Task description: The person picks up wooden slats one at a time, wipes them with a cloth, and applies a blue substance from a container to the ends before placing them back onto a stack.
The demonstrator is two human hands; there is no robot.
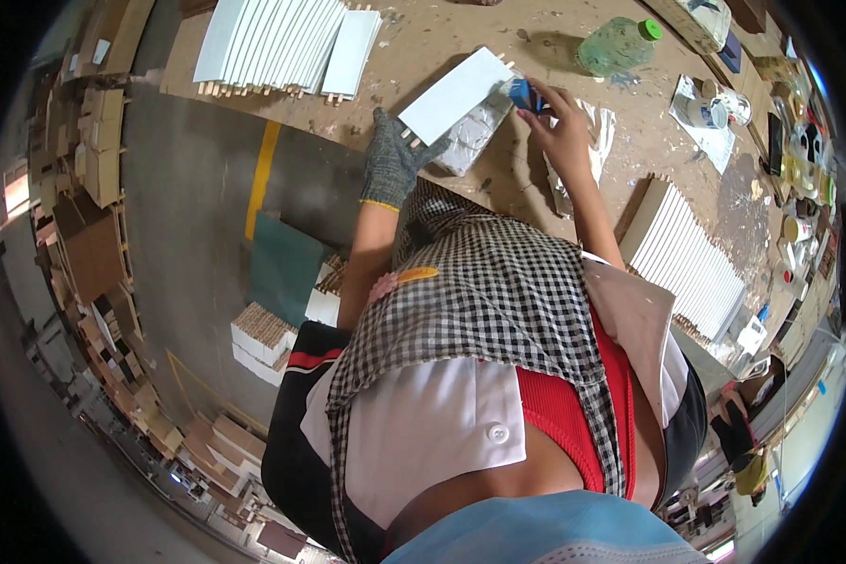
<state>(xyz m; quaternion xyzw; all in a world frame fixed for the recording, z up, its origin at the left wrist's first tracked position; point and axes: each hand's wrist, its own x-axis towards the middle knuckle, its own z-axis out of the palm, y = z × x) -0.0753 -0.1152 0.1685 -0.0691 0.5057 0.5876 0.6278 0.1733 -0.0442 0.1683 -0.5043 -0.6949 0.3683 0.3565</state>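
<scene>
My left hand [392,162], in a grey knit glove with a yellow cuff, grips the near end of a white board [456,97]. Short wooden dowels stick out of both ends of the board, which is tilted over a plastic-wrapped block [470,143] on the workbench. My bare right hand [566,136] pinches a small blue block [526,95] between thumb and fingers, close to the board's far right corner. What kind of block it is cannot be made out. Glove and board hide parts of the wrapped block.
Rows of similar white boards [273,42] stand at the bench's far left, and another row [681,254] lies at the right. A green-capped bottle [616,47], a crumpled white cloth [600,132] and a white cup [710,113] sit on the workbench [432,33]. Stacked boards [263,334] stand below.
</scene>
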